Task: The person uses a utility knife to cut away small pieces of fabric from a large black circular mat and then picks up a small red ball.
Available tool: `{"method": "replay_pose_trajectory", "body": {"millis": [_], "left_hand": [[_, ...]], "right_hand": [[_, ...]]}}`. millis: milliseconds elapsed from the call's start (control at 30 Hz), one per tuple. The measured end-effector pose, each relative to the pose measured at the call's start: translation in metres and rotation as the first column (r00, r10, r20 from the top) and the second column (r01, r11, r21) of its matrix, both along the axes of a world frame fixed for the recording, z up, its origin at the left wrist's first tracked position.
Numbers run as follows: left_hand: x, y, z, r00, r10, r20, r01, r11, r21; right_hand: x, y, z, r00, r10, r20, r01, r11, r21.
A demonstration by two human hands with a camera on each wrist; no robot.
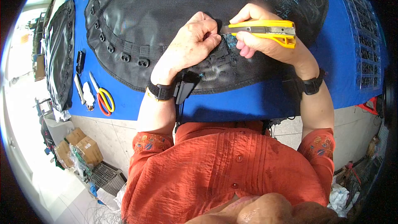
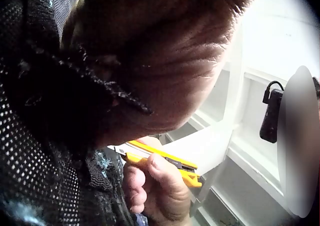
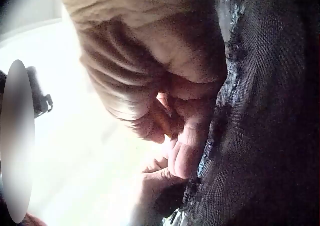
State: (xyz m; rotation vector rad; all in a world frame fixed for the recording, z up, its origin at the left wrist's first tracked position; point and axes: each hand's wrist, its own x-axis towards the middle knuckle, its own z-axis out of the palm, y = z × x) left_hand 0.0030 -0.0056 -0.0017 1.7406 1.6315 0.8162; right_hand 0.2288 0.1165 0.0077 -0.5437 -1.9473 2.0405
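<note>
A large black mesh fabric piece [image 1: 199,0] with a rounded edge lies over the table. My left hand [image 1: 191,41], fingers curled, pinches the fabric near its front border. Yellow and grey, a utility knife [image 1: 265,30] is held between the thumb and fingers of my right hand [image 1: 265,43]. Its blade points left, right at the left hand's fingertips. In the left wrist view the knife [image 2: 162,161] shows beyond the left palm [image 2: 170,80], beside frayed threads. The right wrist view shows the right hand [image 3: 155,60] low along the fabric's rough, blue-flecked edge [image 3: 230,80]; the knife is mostly hidden there.
Black plastic buckles [image 1: 125,57] line the fabric's left border. Scissors [image 1: 103,97] with red and yellow handles lie at the left on the blue table [image 1: 132,101]. Another black mesh piece [image 1: 61,54] lies at the far left. A clear compartment tray [image 1: 367,37] stands at the right.
</note>
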Motion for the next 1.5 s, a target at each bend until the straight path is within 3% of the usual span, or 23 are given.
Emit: {"method": "replay_pose_trajectory", "body": {"millis": [767, 867, 967, 1167, 1267, 1500], "left_hand": [[0.0, 0.0, -0.001, 0.999, 0.014, 0.037, -0.013, 1.0, -0.026], [0.0, 0.001, 0.001, 0.999, 0.026, 0.026, -0.026, 1.0, -0.002], [0.001, 0.001, 0.0, 0.998, 0.05, 0.035, -0.05, 0.999, 0.014], [0.001, 0.0, -0.005, 0.996, 0.054, 0.07, -0.056, 0.998, 0.02], [0.001, 0.001, 0.0, 0.999, 0.025, -0.028, -0.024, 1.0, 0.011], [-0.001, 0.001, -0.003, 1.0, 0.004, 0.03, -0.005, 1.0, 0.024]], "right_hand": [[0.011, -0.001, 0.02, 0.985, 0.111, 0.133, -0.108, 0.994, -0.03], [0.015, 0.002, 0.024, 0.931, 0.282, 0.233, -0.246, 0.954, -0.172], [0.016, -0.004, 0.017, 0.95, 0.265, 0.164, -0.231, 0.952, -0.2], [0.016, 0.001, 0.021, 0.938, 0.282, 0.203, -0.246, 0.952, -0.184], [0.015, 0.001, 0.025, 0.934, 0.243, 0.261, -0.208, 0.966, -0.156], [0.008, 0.0, 0.026, 0.987, 0.016, 0.162, -0.02, 1.0, 0.018]]}}
